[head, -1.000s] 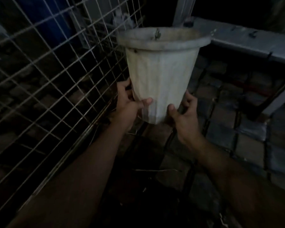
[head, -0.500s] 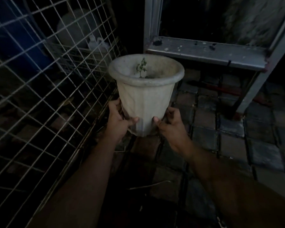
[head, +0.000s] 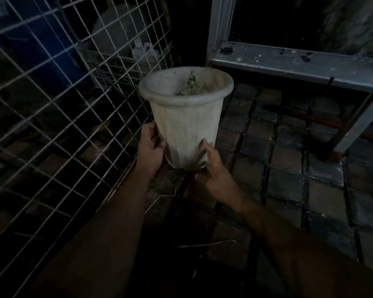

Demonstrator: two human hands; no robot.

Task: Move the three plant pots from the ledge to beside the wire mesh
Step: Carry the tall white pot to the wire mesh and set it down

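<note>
White plant pot (head: 186,117) at the foot of the wire mesh (head: 58,100), both hands on its lower wall.

The pot stands upright with a small seedling (head: 191,81) inside; whether its base touches the paved floor (head: 286,168) cannot be told. The left hand (head: 150,150) is curled against the lower left wall, and the right hand (head: 213,171) has its thumb pressed to the lower right wall with its fingers beneath. A grey metal ledge (head: 297,65) lies to the right, well apart. Behind the mesh sit a blue drum (head: 41,50) and a white jug (head: 142,52).
</note>
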